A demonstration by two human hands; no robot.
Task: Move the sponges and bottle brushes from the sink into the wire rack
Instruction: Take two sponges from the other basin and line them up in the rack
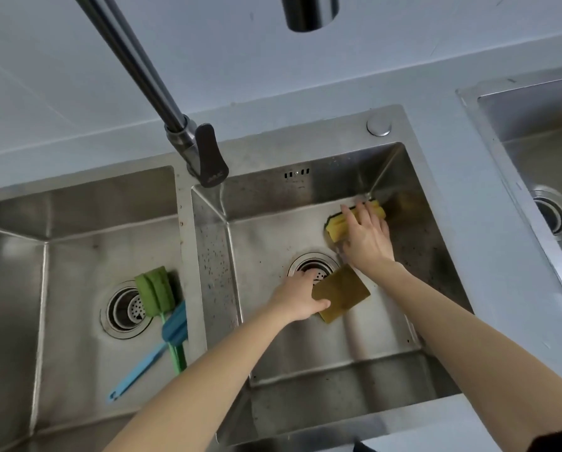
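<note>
Both my hands reach into the right basin of the steel sink (305,340). My left hand (297,296) pinches the edge of a flat olive-brown scouring pad (343,293) beside the drain. My right hand (366,238) lies over a yellow sponge (336,226) in the far right corner, fingers wrapped on it. In the left basin a green bottle brush (154,288) and a blue bottle brush (175,326) lie crossed by the drain. No wire rack is in view.
A steel faucet (188,138) with a dark lever rises between the basins and slants overhead. A second sink (540,132) sits at the far right. Grey countertop (488,256) surrounds the sinks. A dark cylinder (309,11) hangs at the top.
</note>
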